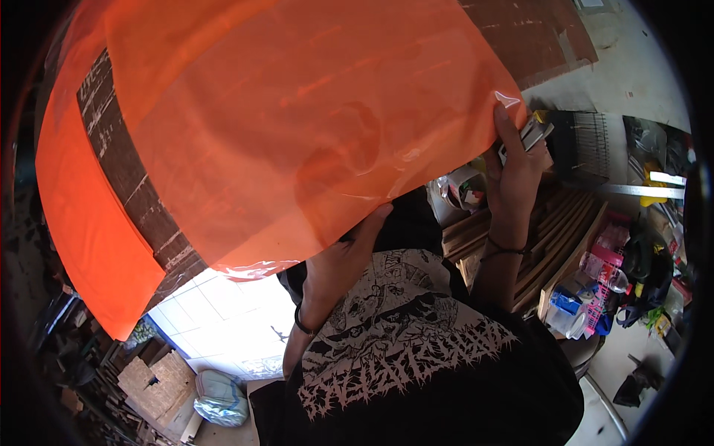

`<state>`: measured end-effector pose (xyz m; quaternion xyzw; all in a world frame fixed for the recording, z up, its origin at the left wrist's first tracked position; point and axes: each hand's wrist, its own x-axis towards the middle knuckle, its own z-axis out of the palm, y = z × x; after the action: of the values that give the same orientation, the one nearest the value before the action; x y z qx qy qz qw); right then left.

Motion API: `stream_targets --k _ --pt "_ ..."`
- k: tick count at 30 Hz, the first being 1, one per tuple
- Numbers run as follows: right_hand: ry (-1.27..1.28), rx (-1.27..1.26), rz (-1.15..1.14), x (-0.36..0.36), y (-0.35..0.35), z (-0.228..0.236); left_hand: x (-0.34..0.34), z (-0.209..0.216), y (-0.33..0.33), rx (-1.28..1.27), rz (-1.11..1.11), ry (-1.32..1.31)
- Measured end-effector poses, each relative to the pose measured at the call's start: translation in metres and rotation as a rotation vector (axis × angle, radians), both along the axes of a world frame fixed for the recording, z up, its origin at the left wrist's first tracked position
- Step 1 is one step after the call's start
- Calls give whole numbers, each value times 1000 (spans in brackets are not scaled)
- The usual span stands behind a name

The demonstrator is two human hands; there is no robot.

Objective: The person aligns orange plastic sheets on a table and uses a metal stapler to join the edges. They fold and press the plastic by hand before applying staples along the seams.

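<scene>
A large glossy orange plastic sheet (pixel 312 126), partly see-through, spreads across the upper view. My left hand (pixel 346 256) pinches its near edge, thumb along the rim and the other fingers hidden by the sheet. At the sheet's right corner my right hand (pixel 517 160) is closed, the thumb pressed on the film. A slim silver tool (pixel 537 135) also sits in that hand; its exact kind is unclear. A worn brown board (pixel 123 145) shows beside the sheet, and another orange piece (pixel 93 230) hangs along the board's left side.
Long wooden strips (pixel 550 230) are stacked to the right, beside a pink basket (pixel 601 301) and plastic bottles. A metal ruler-like bar (pixel 647 191) juts out farther right. Lower left are a chipboard piece (pixel 156 383), a tied plastic bag (pixel 221 398) and scrap wood.
</scene>
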<state>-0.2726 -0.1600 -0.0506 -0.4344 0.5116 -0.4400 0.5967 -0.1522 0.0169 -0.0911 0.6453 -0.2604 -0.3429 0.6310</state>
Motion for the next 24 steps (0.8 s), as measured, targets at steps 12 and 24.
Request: stream_targets --k 12,24 --pt "-12 -40 -124 -17 3 -6 -5 8 -35 303 -666 -41" --pt "-104 346 667 -23 92 -3 -1 -10 16 -308 -36 370"
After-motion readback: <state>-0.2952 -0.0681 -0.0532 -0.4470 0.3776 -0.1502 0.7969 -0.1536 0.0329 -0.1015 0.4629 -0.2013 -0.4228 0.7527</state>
